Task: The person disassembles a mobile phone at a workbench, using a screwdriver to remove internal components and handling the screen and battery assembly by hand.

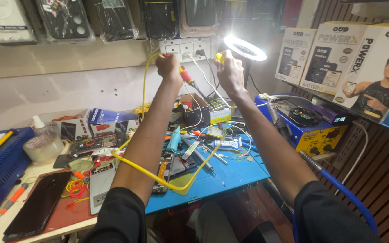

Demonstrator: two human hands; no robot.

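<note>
Both my arms reach up toward the wall. My left hand [168, 66] is closed around a yellow cable [158, 179] and a red-and-yellow handled tool [186, 76], close to the white wall sockets [186, 48]. My right hand [228, 72] is closed on the other end of the yellow cable, just below the lit ring lamp [245, 47]. The cable hangs in a long loop down over the blue work mat [230, 173] and back up.
The mat is littered with phone parts, a white tube [226, 144] and small tools. A dark phone [37, 204] and a white phone [101, 182] lie at the left, a blue soldering station [314, 130] at the right. Boxes stand on the right shelf.
</note>
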